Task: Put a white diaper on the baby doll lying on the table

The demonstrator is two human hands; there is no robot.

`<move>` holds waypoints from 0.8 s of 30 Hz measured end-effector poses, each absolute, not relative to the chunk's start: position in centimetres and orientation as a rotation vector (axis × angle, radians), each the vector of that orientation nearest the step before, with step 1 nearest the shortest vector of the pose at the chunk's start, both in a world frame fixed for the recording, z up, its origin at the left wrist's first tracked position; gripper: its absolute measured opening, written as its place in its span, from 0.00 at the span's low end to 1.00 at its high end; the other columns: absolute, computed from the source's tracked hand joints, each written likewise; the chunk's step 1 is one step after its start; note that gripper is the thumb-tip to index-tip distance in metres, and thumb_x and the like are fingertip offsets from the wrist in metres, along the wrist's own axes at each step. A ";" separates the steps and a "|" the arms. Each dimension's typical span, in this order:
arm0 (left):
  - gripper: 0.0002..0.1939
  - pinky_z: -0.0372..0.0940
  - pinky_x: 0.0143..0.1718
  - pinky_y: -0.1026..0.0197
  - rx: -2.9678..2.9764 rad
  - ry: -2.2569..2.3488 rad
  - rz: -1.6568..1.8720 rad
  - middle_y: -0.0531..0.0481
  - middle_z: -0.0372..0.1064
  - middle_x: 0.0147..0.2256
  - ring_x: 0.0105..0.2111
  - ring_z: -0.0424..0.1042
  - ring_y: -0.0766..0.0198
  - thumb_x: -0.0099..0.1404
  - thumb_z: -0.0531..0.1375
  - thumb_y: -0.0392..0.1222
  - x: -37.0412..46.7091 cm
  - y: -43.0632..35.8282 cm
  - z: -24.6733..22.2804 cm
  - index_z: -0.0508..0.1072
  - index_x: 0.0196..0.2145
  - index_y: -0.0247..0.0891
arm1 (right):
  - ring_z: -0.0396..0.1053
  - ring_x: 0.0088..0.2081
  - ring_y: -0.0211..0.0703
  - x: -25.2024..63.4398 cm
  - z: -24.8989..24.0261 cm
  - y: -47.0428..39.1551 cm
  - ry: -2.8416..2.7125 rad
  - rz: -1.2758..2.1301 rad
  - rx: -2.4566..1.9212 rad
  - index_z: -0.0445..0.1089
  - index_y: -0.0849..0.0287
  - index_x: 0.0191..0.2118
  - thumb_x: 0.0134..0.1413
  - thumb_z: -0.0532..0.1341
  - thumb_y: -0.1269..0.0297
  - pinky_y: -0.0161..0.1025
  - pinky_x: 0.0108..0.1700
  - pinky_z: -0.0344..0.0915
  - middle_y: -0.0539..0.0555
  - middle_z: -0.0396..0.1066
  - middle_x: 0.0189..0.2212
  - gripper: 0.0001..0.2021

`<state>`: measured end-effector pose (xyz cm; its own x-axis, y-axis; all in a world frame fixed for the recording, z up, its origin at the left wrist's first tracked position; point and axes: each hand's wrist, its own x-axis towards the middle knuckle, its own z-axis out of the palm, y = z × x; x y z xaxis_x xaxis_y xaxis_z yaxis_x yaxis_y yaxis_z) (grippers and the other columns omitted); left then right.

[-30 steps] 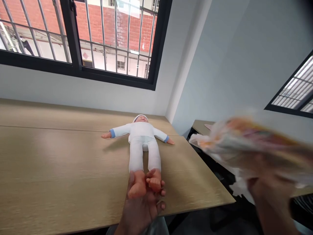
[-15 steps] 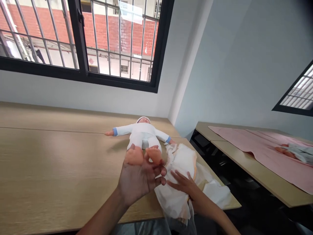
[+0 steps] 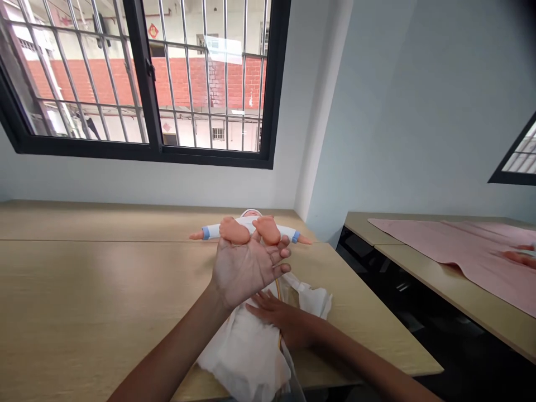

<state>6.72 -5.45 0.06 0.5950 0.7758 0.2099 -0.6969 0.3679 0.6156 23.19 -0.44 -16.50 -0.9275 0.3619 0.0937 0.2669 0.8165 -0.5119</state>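
Note:
A baby doll (image 3: 267, 230) in a white suit with blue cuffs lies on its back on the wooden table, its feet raised toward me. My left hand (image 3: 249, 265), palm up, holds the doll's legs at the ankles, with fingers between and behind the feet. Below it, my right hand (image 3: 287, 321) rests palm down, fingers spread, on a white diaper (image 3: 247, 346). The diaper lies beneath my left hand and reaches the table's front edge. Its upper end is hidden behind my hands.
The wooden table (image 3: 104, 301) stands against the wall under a barred window (image 3: 209, 84). Crumpled white material (image 3: 315, 300) lies right of my hands. Across a dark gap at right, another table holds a pink cloth (image 3: 452, 245) and part of another doll (image 3: 519, 258).
My left hand has raised the doll's feet higher. My right hand and the diaper have moved left, from beside the doll to under its lifted legs. The view has shifted slightly.

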 end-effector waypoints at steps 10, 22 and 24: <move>0.15 0.65 0.40 0.57 0.729 -0.010 0.850 0.42 0.65 0.40 0.37 0.69 0.58 0.61 0.53 0.52 6.2 -2.3 2.9 0.67 0.35 0.37 | 0.30 0.69 0.53 22.2 -17.1 4.7 -2.903 0.578 -0.536 0.43 0.51 0.69 0.61 0.55 0.50 0.61 0.66 0.29 0.59 0.33 0.69 0.35; 0.16 0.66 0.40 0.55 0.744 0.056 0.825 0.39 0.65 0.42 0.38 0.69 0.56 0.59 0.53 0.52 6.7 -1.1 4.3 0.66 0.36 0.36 | 0.31 0.69 0.55 22.1 -16.9 5.9 -2.949 0.461 -0.532 0.42 0.47 0.69 0.61 0.56 0.49 0.62 0.66 0.32 0.57 0.34 0.69 0.35; 0.17 0.66 0.40 0.54 0.764 0.080 0.821 0.39 0.65 0.43 0.39 0.70 0.55 0.59 0.52 0.52 6.9 -0.2 5.3 0.67 0.39 0.37 | 0.32 0.69 0.58 22.3 -17.1 5.2 -2.978 0.413 -0.489 0.40 0.45 0.69 0.60 0.58 0.50 0.66 0.65 0.33 0.54 0.35 0.69 0.37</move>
<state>6.87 -0.22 5.33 0.6939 0.6864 0.2177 -0.6314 0.4346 0.6422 22.28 5.17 -17.11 -0.9441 0.3260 0.0496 0.3001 0.9119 -0.2799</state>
